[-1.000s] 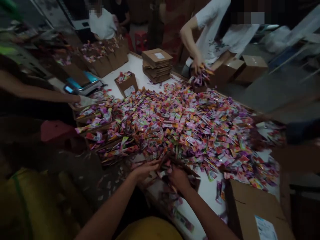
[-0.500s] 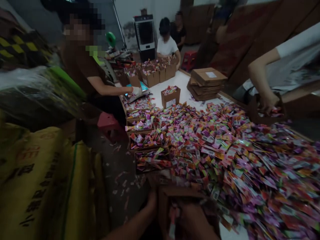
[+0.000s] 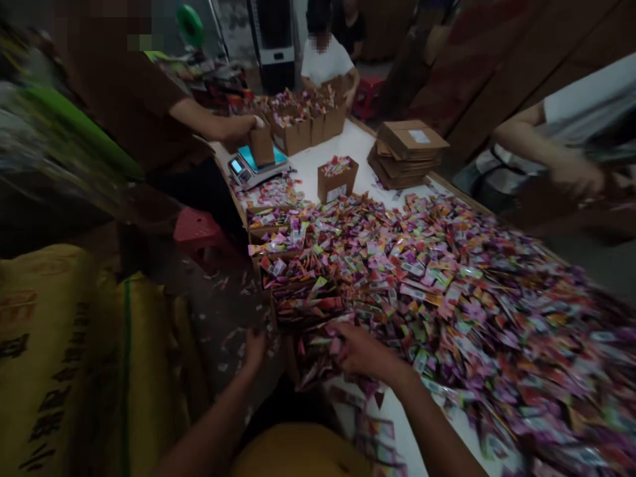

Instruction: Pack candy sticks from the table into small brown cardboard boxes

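A huge heap of small colourful sachets (image 3: 447, 291) covers the white table (image 3: 358, 142). My right hand (image 3: 360, 348) reaches into the near edge of the heap, fingers curled over a bunch of sachets. My left hand (image 3: 256, 348) sits at the table's near left edge beside a small cardboard box (image 3: 283, 344), gripping its side as far as the dim, blurred picture shows. A row of open boxes filled with sachets (image 3: 293, 278) lies along the left edge just beyond my hands.
A person on the left sets a small box on a blue scale (image 3: 253, 165). A stack of flat cartons (image 3: 407, 152) and a filled box (image 3: 338, 177) stand farther back. Another person's arm (image 3: 546, 156) works at right. Yellow sacks (image 3: 74, 358) stand at left.
The view swung left and then down a little. My hands drew a small box to the table edge; my right hand now grabs sachets. The person at left moved a box onto the scale.
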Motion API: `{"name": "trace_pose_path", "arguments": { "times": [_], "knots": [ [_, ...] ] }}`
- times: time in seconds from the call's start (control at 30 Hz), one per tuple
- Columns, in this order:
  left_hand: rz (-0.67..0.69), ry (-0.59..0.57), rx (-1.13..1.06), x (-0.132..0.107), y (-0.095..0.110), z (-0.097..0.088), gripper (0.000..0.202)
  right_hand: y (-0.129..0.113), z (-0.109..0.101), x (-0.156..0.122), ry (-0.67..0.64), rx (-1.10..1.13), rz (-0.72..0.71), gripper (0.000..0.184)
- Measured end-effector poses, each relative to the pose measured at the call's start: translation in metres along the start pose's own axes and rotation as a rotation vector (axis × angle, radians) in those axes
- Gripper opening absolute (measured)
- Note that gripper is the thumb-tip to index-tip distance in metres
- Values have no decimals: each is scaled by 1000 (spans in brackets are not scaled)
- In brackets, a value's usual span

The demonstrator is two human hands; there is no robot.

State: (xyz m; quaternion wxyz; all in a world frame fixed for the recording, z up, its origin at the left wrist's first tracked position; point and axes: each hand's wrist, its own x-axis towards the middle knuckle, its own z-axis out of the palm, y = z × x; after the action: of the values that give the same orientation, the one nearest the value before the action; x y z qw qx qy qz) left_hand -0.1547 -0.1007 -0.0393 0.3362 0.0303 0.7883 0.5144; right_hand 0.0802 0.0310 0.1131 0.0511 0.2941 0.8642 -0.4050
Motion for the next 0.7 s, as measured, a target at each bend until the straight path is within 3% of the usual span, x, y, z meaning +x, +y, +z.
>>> {"name": "trace_pose_path", "arguments": {
  "times": [0.07,0.13,0.2,0.27,0.37,0.43,0.5,0.6,0.63,0.7],
  "knots": [
    [77,112,20,19,18,-17,26,10,-30,-32,106,173,118,77],
    [284,241,36,38,48,-28,34,30,-49,-60,307,214,287,82],
    [599,319,97,50,84,-33,40,56,-48,-80,575,68,419,96],
    [900,294,199,51,119,-30,38,79,-25,-88,752,-15,512,97],
    [1171,102,305,28,150,-16,24,99,34,-82,668,200,566,72],
    [1255,-113,342,-1,148,-3,19,106,71,-70,603,249,560,62],
    [1234,-445,464,-35,129,11,20,115,95,-55,642,122,641,69],
    [1112,-930,943,-75,89,43,23,135,108,-31,625,-86,838,87],
    [1069,-1010,1126,-82,77,56,28,142,109,-24,600,-142,870,84],
    [1012,-1049,1369,-86,60,84,34,154,110,-15,575,-211,877,67]
  ]
}}
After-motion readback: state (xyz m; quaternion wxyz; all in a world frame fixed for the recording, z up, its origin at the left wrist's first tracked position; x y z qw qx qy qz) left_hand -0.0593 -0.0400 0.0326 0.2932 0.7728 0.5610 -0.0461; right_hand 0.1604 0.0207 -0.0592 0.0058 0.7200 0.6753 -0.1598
